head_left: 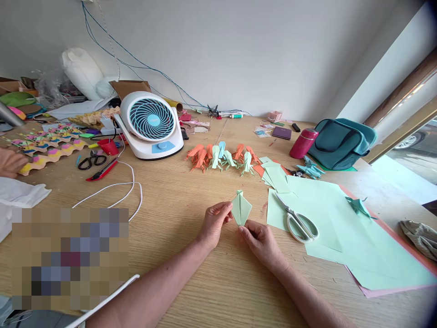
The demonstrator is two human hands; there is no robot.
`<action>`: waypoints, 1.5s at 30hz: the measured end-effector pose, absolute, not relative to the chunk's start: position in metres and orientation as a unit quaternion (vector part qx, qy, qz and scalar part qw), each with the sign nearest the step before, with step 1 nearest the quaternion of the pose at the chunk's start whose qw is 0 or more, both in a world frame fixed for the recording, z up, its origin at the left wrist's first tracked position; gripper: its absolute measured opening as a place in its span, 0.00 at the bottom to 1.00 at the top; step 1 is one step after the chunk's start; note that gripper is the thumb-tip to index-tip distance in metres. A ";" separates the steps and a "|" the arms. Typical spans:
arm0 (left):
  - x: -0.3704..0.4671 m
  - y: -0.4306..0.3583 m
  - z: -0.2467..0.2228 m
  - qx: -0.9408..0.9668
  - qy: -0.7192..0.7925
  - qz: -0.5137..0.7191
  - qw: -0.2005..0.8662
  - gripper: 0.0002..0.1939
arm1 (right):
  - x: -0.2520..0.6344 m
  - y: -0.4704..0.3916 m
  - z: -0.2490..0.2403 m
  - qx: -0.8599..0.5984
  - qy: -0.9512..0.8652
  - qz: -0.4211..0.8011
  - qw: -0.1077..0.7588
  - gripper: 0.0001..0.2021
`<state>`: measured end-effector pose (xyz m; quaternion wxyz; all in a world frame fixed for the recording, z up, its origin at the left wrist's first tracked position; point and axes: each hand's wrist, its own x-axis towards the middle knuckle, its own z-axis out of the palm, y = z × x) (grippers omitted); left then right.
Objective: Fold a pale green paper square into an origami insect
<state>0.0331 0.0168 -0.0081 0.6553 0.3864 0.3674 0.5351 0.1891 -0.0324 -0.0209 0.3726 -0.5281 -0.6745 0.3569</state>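
Observation:
Between my hands is a piece of pale green folded paper (241,210), kite-shaped with a crease down its middle and a small fold at its top. My left hand (215,223) pinches its left side between thumb and fingers. At the bottom tip, my right hand (261,241) grips the paper with thumb and curled fingers. Beyond it stand several folded paper figures (215,157) in orange, pale green and blue. White-handled scissors (301,225) lie on large pale green sheets (362,246) to the right, near a stack of smaller cut pieces (277,176).
A white fan (152,123) stands at the back left, its white cable (134,182) looping over the table (170,255). Black scissors (92,160) and a red cutter (102,171) lie left. A pink bottle (303,142) and teal bag (341,143) stand back right. Another person's hand (12,161) is at the far left.

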 end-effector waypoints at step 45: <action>0.041 0.011 -0.007 0.556 0.345 0.450 0.607 0.20 | 0.190 -0.033 -0.023 -0.543 -0.657 0.313 0.420 0.21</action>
